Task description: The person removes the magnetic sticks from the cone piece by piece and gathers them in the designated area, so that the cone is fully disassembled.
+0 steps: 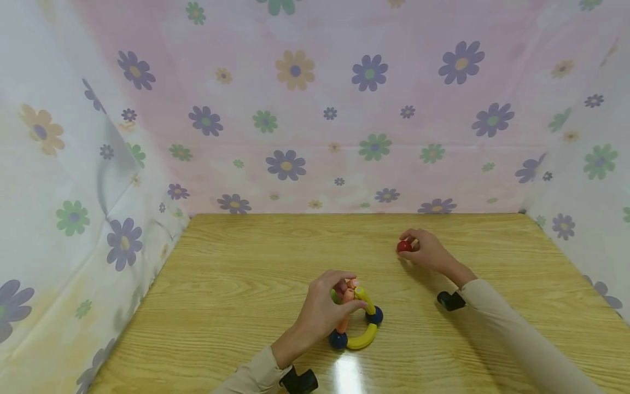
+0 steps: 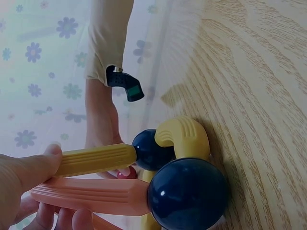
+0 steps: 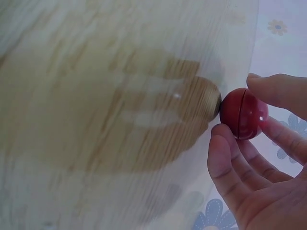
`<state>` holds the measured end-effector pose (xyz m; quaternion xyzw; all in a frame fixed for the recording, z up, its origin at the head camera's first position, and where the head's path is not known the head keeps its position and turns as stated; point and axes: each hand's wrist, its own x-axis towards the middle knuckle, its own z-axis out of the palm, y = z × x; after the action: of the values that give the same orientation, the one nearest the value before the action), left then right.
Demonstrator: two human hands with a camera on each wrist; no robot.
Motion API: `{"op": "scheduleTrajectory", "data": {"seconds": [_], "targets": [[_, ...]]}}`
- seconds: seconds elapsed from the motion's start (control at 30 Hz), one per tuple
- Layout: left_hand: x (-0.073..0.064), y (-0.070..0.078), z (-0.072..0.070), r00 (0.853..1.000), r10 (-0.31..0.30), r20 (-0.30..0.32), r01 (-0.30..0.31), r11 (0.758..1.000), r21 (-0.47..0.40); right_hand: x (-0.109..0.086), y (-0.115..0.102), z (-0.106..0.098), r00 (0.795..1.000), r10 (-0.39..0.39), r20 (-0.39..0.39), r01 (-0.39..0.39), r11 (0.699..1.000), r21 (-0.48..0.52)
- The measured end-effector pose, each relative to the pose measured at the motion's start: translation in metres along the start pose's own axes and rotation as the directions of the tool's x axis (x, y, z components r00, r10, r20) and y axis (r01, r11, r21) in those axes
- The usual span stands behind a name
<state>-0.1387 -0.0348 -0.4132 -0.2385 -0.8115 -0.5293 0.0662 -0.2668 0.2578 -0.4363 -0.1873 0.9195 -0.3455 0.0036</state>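
Observation:
My left hand [image 1: 317,306] grips the gathered upper ends of several magnetic building sticks, among them a yellow stick [image 2: 98,159] and an orange stick [image 2: 100,195]. Their lower ends meet dark blue balls [image 1: 338,339] on the table, and a curved yellow piece [image 1: 363,339] joins two of these balls. A bit of green [image 1: 336,296] shows behind the fingers; the far side of the frame is hidden by the hand. Further back and to the right, my right hand [image 1: 432,253] pinches a glossy red ball [image 3: 242,114] between thumb and fingers, close over the wooden surface.
The wood-grain table [image 1: 236,290] reaches back to a flower-patterned cloth [image 1: 315,126], which also hangs along both sides. Black camera mounts [image 1: 450,300] sit at both wrists, below beige sleeves [image 1: 517,328].

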Motion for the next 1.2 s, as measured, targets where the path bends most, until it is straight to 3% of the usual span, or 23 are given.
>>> {"op": "scheduleTrajectory", "data": {"seconds": [0.4,0.57,0.77,0.93,1.2], "targets": [[-0.001,0.0,0.0,1.0,-0.004,0.002,0.004,1.0,-0.003,-0.002,0.001,-0.008,0.999,-0.04,0.01,0.041,0.998,-0.038],[-0.001,0.0,0.0,1.0,-0.004,0.003,0.004,1.0,-0.001,-0.007,-0.008,-0.017,0.998,-0.055,0.017,0.056,0.995,-0.087],[-0.001,-0.001,-0.001,1.0,-0.011,0.006,0.011,1.0,-0.007,-0.012,-0.027,-0.023,0.992,-0.126,0.014,0.127,0.982,-0.143],[0.0,0.0,-0.001,1.0,-0.014,0.0,0.014,1.0,-0.009,-0.019,-0.045,-0.02,0.979,-0.2,0.032,0.202,0.97,-0.134],[0.001,0.0,-0.001,1.0,0.002,0.002,-0.002,1.0,0.002,-0.039,-0.08,-0.012,0.938,-0.329,0.112,0.338,0.938,-0.074]]}}
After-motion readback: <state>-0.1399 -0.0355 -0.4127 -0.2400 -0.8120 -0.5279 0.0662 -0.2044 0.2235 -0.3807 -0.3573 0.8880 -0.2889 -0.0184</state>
